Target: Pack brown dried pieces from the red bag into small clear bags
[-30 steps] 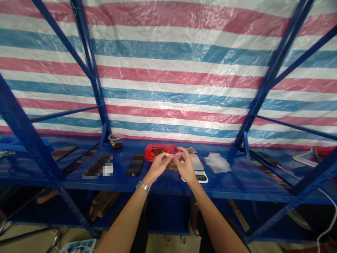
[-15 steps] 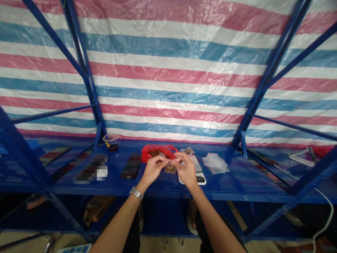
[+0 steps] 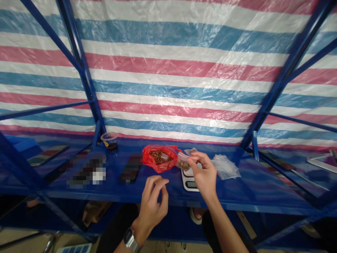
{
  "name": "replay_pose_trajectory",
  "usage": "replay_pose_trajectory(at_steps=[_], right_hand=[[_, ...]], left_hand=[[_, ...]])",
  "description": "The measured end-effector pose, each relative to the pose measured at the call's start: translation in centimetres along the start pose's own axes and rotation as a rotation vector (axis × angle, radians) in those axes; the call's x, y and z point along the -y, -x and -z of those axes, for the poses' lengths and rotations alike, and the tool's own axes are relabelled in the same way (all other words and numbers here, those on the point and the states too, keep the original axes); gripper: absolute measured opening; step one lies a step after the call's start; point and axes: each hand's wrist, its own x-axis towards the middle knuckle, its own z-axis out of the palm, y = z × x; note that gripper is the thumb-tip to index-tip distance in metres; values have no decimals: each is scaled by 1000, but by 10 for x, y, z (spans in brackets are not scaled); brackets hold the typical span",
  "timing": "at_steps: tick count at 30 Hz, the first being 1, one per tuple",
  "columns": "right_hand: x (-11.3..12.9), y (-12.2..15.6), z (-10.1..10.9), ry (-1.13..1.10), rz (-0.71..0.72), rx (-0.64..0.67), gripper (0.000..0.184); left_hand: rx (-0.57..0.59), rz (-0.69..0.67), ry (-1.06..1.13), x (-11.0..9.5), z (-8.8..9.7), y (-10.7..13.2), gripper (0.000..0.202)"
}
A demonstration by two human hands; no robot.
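Observation:
My right hand pinches a small clear zip bag holding brown pieces, over the left part of a white digital scale. My left hand, a metal watch on its wrist, hovers at the shelf's front edge with curled fingers apart and nothing in them. Beyond it lies an open red plastic bag of small brown bits, with a small pale object on top. Behind the scale rests another small clear bag, partly covered by my right hand. A pile of flat clear bags lies right of the scale.
A dark phone and a plastic cup with dark liquid stand to the left on the blue shelf. Blue metal posts rise at both sides before a striped sheet. At far right lies a device with a white cable.
My hands have parted. The right hand has carried the small filled bag rightward to the scale; the left has let go and drawn back toward me. The view has shifted slightly.

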Motion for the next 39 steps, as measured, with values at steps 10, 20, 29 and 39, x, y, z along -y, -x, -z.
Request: replay_pose_trajectory(at_steps=[10, 20, 29, 39], right_hand=[[-20, -37, -14, -33, 26, 62, 20], [-33, -55, -35, -63, -58, 180, 32], [-20, 46, -8, 125, 164, -429, 19], [-11, 103, 38, 234, 366, -535, 19]], left_hand=[[-199, -46, 44, 36, -40, -79, 25], [249, 551, 693, 52, -84, -109, 31], [-72, 736, 567, 26, -48, -49, 33], [-256, 636, 542, 50, -80, -66, 32]])
